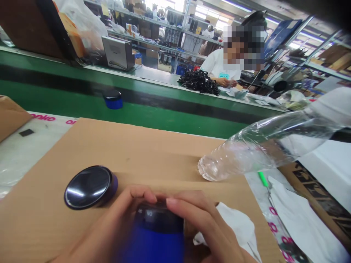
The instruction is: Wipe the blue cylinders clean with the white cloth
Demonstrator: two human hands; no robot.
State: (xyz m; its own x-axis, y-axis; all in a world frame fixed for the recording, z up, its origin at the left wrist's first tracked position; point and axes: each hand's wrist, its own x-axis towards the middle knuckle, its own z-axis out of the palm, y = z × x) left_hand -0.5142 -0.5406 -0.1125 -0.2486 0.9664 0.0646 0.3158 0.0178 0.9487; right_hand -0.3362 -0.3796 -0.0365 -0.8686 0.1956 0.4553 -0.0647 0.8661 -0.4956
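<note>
We judge the work to be partway through one piece: the blue-and-black container [157, 233] is in our hands, not set down, so its handling looks unfinished. It sits at the centre of our clock, low over the cardboard sheet [153, 157]. Our left hand [127, 204] curls around its near-left side, and our right hand [203, 215] closes on the other side, the fingertips of both coming close together at the dark top edge. Blur hides what the fingers are doing there, so we cannot tell whether that part is finished.

At ten o'clock, a round black-topped piece [87, 187] rests on the cardboard, apart from both hands; whether anything is left to do on it, we cannot tell. At eleven o'clock, another blue container [113, 102] with a black top stands on the green surface [164, 120], well apart from us. It looks complete from here, though nothing confirms that it is done.

Between one and two o'clock is a clear bottle [246, 149], touched by neither hand. At three o'clock, a white cloth [241, 226] lies just beside our right hand, not gripped
</note>
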